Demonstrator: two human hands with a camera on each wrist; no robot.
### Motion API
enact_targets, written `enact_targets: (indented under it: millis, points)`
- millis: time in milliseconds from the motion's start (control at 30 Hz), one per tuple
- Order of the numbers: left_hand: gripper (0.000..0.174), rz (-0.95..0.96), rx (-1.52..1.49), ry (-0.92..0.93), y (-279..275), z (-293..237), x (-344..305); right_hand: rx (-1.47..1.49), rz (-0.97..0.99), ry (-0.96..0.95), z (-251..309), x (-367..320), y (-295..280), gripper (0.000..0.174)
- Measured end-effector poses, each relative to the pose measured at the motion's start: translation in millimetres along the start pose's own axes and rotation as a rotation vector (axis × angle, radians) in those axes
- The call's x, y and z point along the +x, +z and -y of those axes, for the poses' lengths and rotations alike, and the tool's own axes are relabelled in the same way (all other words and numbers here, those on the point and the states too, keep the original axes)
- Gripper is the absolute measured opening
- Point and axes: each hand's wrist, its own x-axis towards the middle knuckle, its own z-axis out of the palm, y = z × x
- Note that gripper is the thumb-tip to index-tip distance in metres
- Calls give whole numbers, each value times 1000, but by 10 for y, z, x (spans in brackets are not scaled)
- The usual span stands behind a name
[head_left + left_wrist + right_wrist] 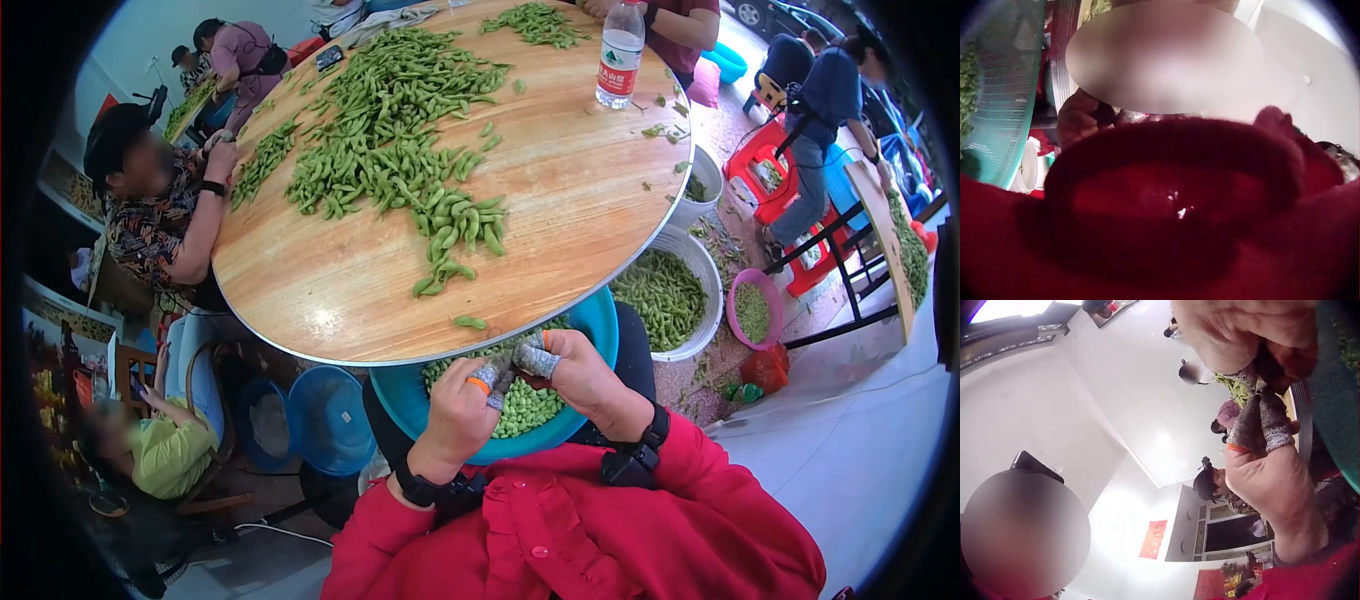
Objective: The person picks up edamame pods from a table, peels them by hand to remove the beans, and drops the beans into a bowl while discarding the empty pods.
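Note:
Over a teal basin (602, 325) in my lap, both hands meet at the fingertips. My left hand (455, 408) has bent fingers and grey knitted finger covers, one with an orange band. Facing it, my right hand (590, 378) wears similar covers and curls inward. Their tips press together in a pinch; I cannot tell what small thing sits between them. Shelled green beans (525, 408) fill the basin below. In the right wrist view the left hand (1275, 487) meets the right hand (1244, 334). Red cloth covers most of the left wrist view.
The round wooden table (570, 200) ahead bears a heap of green soybean pods (390, 110) and a water bottle (620, 60). To the right stand a white basket (712, 290) of pods and a pink basin (738, 300). Blue tubs (330, 420) stand left. Other people sit around.

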Motion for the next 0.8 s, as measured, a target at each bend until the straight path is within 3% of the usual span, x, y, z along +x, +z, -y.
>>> enact_targets:
  millis: [367,567,667,800]
  points:
    - [16,-116,-33,-94,-49,21,-17,-32,-8,-119,-45,-35,115,11]
    - [18,-35,-68,-149,-81,-23,-37,29,26,-106,26,-83,85,13]
    - [17,-92,-10,-13,-31,41,-76,-43,13,-96,56,-111,75,13]
    - [18,-68,-9,26,-39,27,-76,-99,0,-124,9,-93,60,11]
